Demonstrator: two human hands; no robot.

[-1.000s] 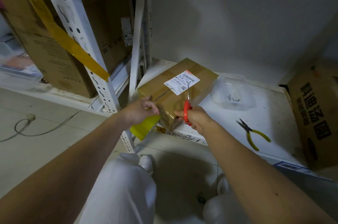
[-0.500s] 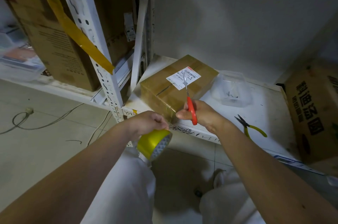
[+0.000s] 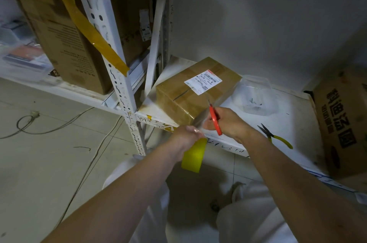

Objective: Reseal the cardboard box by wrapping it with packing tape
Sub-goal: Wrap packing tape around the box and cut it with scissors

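Now my left grip (image 3: 184,135) holds the yellow tape roll (image 3: 193,155), mostly hidden; my right grip (image 3: 228,121) clasps red-handled scissors (image 3: 215,119) beside the cardboard box (image 3: 190,93) on the white shelf (image 3: 288,115); blades blurred.

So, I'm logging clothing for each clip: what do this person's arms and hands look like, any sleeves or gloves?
Both forearms are bare to the frame edge, no sleeves showing. The left hand and right hand wear no gloves; no watch or rings visible.
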